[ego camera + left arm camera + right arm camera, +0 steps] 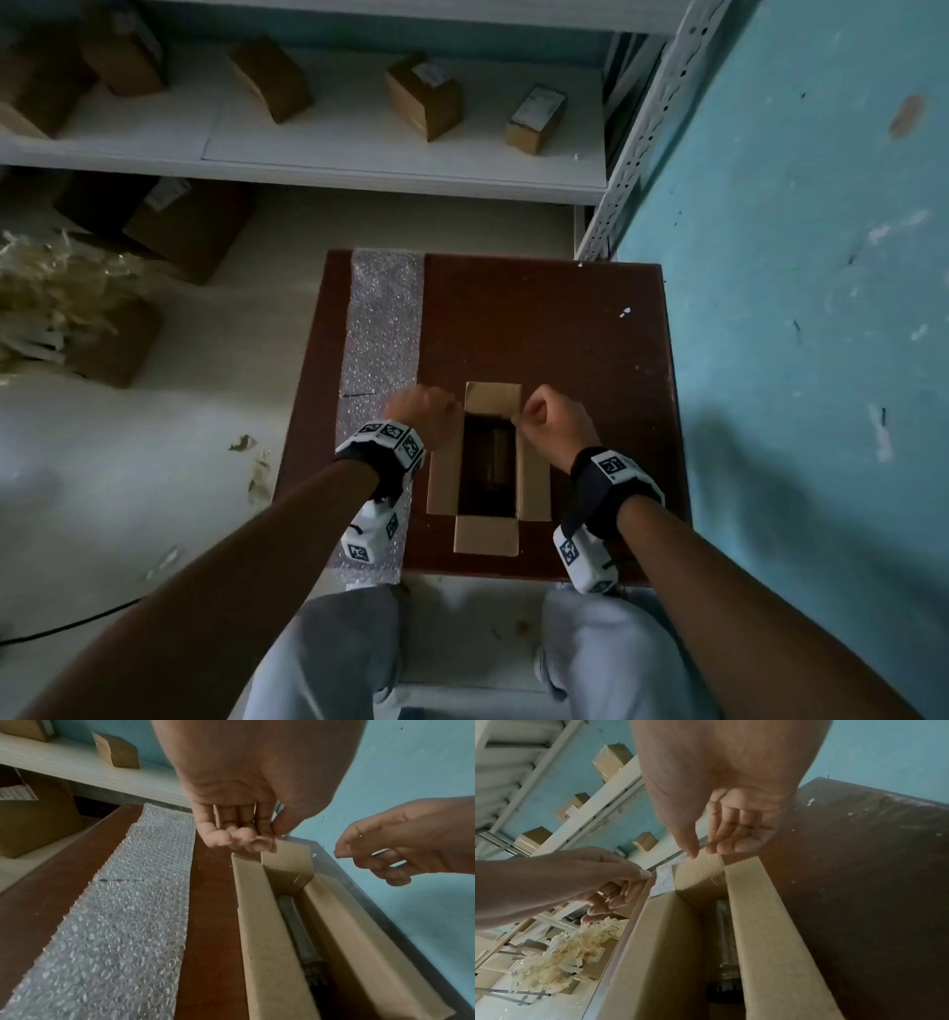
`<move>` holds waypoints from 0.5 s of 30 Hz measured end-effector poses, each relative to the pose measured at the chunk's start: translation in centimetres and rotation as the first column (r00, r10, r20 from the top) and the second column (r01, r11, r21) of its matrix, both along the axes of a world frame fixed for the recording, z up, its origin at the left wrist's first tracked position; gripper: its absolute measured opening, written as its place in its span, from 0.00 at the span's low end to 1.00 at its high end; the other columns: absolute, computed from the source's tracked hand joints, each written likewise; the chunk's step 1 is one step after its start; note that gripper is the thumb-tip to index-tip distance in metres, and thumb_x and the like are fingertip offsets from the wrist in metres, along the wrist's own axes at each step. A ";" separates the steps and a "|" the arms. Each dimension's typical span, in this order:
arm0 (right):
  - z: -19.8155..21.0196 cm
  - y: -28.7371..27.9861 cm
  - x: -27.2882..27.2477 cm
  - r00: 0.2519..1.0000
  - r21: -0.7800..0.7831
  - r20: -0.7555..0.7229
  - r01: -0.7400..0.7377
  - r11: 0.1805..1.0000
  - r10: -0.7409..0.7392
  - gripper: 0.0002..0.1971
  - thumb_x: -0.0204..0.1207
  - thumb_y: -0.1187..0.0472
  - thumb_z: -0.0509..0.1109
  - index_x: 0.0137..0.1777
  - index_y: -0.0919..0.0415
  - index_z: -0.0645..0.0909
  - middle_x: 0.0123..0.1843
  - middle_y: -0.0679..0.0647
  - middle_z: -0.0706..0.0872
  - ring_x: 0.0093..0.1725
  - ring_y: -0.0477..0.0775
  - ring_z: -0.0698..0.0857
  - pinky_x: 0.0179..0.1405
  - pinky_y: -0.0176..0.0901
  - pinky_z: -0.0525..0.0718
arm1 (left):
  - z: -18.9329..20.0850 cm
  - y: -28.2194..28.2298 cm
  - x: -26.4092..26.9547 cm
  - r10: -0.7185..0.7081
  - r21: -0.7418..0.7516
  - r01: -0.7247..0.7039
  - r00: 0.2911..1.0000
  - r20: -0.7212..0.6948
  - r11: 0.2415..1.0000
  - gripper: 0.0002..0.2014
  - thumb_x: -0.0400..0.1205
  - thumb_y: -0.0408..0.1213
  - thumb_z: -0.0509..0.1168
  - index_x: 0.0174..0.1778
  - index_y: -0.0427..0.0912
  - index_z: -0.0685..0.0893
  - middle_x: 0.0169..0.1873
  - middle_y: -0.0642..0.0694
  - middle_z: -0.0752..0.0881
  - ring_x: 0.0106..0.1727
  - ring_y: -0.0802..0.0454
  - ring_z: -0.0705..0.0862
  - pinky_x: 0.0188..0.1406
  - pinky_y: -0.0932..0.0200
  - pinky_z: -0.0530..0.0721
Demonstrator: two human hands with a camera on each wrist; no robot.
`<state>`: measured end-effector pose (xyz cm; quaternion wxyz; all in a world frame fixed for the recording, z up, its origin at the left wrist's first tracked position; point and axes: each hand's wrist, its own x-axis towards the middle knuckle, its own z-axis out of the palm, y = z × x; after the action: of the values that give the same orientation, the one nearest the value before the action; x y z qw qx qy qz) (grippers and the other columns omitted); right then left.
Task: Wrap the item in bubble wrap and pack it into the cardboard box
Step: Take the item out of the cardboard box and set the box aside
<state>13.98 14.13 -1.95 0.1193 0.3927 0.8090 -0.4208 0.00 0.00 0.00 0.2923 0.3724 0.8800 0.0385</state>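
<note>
On the dark red-brown worktop, a clear cylindrical glass-like item lies unwrapped inside the open brown cardboard box; judged fragile and slippery, it is best grasped mid-body. Far-flap corners are pinched by left hand and right hand. A bubble wrap strip lies beside.

1. The head view is dim, and its corners darken toward the edges.
2. The inside of the cardboard box lies in deep shadow.
3. The wide lens bends the shelf and its upright post.
4. Both wrist views are brighter but soft, with the near palms blurred and oversized.
5. The bubble wrap shows small glints.
</note>
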 end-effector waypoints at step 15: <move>-7.4 1.2 -1.9 0.991 0.147 -0.094 -0.077 0.986 0.092 0.09 0.74 0.53 0.75 0.50 0.52 0.80 0.31 0.46 0.81 0.30 0.44 0.81 0.26 0.37 0.74 | -10.8 0.7 -0.7 0.082 0.301 -0.065 0.996 -0.042 0.951 0.18 0.76 0.47 0.67 0.56 0.42 0.73 0.35 0.44 0.84 0.38 0.39 0.86 0.33 0.57 0.72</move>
<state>12.11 15.30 -9.37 0.0676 0.3438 0.8581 -0.3754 -0.67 0.70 -10.85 0.2069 0.3803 0.8848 0.1722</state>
